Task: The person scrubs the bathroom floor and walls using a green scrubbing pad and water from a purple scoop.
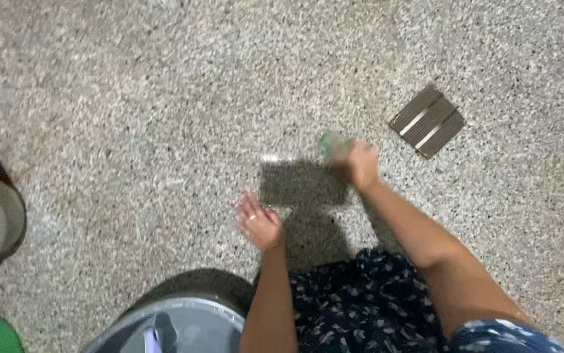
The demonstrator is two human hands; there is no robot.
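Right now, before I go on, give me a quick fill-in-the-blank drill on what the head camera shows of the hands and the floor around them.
1. The right hand grips a blurred object with a ____ end.
2. The left hand holds nothing and wears a ____ on one finger.
3. The slatted drain cover lies in the speckled floor to the ____ of the right hand.
4. The round grey bin sits at the ____ edge of the picture.

Missing words: green; ring; right; bottom

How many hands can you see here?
2. The left hand, wearing a ring, hovers open over the speckled stone floor; the right hand grips a blurred green-tinted clear bottle.
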